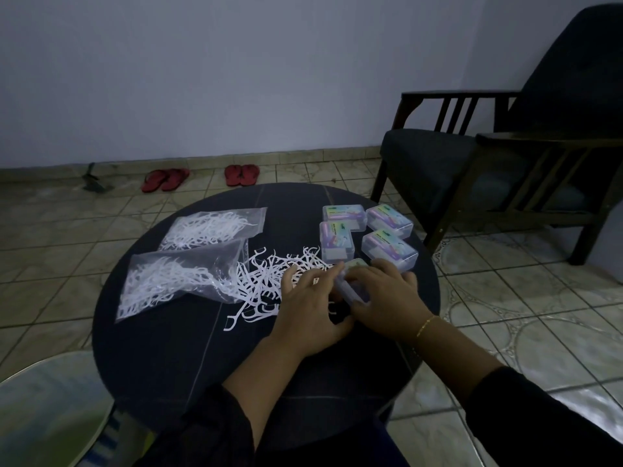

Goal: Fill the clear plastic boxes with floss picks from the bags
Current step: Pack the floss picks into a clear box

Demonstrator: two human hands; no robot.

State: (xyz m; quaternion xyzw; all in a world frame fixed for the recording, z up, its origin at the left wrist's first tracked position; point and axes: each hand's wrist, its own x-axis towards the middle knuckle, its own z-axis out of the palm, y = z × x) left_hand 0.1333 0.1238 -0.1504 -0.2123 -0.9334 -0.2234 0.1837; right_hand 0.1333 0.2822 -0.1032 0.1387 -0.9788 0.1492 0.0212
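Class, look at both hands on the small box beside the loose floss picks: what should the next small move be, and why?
Probably open the box. Both the left hand and the right hand grip it, whether the lid is open is hidden, and the loose picks lie just beside it, ready to load.

Legible text: none. Four closed clear plastic boxes (367, 232) at the far right of the round dark table (161, 348) each carry a colourful printed label on the lid (a dark mark in one corner and a line of dark lettering below it, both too blurred to read). A fifth box (350, 281), partly covered by the hands, shows only a pale edge of its label. The two clear bags (188, 251) of floss picks bear no readable print.
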